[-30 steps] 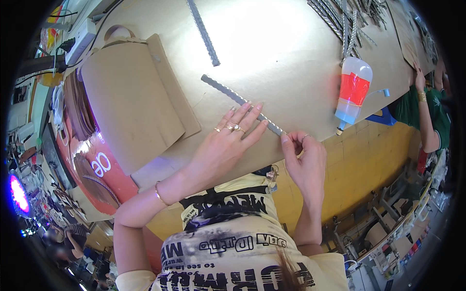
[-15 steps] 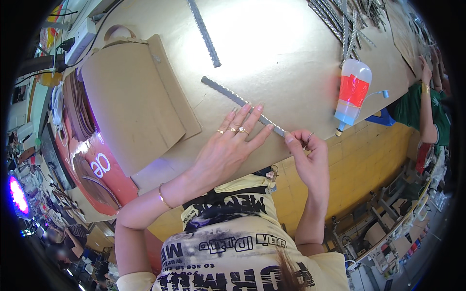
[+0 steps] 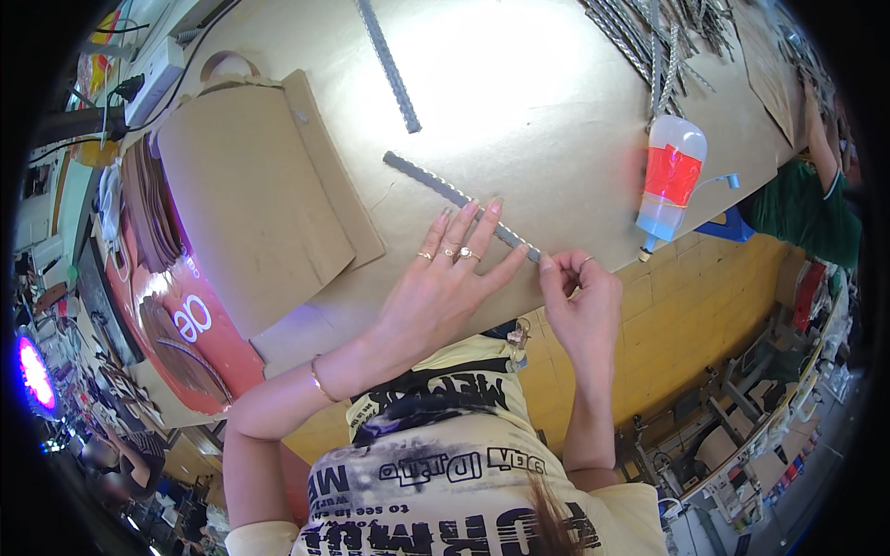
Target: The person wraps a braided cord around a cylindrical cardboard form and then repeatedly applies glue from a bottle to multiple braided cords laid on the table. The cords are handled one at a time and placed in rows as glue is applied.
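A narrow dark grey strip with a pale, braided-looking edge (image 3: 422,173) lies slantwise on the paper-covered table in front of me. My left hand (image 3: 428,295) rests flat across it, its ringed fingers stretched out and pressing on the strip. At the strip's near right end, the thumb and fingertips of my right hand (image 3: 584,301) pinch the tip, close to the table's edge. Farther off lies a second strip of the same sort (image 3: 389,69), which neither hand touches.
A squeeze bottle with a red band (image 3: 672,176) is at the right, below a bundle of braided strips (image 3: 640,42). Brown cardboard sheets (image 3: 250,195) cover the left, beside a red surface (image 3: 199,324). A co-worker in green (image 3: 802,213) is at far right.
My right hand has shifted slightly left, its fingers curled closer at the strip's end. My left hand stays on the strip with small finger shifts. The co-worker's arm has moved.
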Motion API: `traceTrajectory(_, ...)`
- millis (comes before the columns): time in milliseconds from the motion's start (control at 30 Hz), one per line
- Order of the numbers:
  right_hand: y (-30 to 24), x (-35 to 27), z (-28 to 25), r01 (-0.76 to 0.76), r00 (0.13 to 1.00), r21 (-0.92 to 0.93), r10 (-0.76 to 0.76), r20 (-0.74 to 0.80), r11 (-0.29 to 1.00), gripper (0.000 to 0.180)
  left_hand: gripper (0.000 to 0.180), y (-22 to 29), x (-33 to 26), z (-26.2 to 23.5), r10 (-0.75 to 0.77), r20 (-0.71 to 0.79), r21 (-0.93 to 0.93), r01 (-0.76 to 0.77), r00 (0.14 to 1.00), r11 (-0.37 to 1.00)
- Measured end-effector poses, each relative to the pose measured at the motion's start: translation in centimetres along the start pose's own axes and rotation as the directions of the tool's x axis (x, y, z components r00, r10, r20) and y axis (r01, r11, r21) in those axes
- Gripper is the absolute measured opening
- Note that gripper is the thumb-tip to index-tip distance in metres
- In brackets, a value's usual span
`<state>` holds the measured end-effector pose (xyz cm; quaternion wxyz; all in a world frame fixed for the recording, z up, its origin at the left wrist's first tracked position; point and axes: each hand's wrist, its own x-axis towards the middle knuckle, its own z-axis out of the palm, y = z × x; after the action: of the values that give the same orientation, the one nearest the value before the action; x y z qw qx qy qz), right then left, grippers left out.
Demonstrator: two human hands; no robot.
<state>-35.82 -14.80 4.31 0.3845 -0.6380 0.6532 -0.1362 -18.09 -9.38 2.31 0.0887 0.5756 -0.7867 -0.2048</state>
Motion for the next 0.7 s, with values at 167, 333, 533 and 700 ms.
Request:
traceTrajectory(167,0.0,-0.1,-0.8,-0.094,0.994,-0.156,0.102,0.045,0.983,0.018,0.063,0.5,0.1,0.3,-0.028,-0.021,0.027,0.028,0.999,0.999)
traceTrajectory(333,1.1,-2.2,0.3,0.182,0.938,-0.294,-0.255,-0.233,0.938,0.026,0.064,0.6,0.0,0.5,-0.045,-0.023,0.072,0.047,0.999,0.996)
traceTrajectory(533,3.3,-4.3,4.2,0.32,0.914,-0.545,-0.404,-0.039,0.775,0.05,0.056,0.7,-0.2,0.8,-0.087,-0.037,0.031,0.089,0.995,0.996)
traceTrajectory(700,4.6,-4.7,5.1,0.309,0.924,-0.507,-0.38,-0.041,0.805,0.055,0.056,0.3,-0.5,0.9,-0.188,-0.043,0.052,0.19,0.981,0.98)
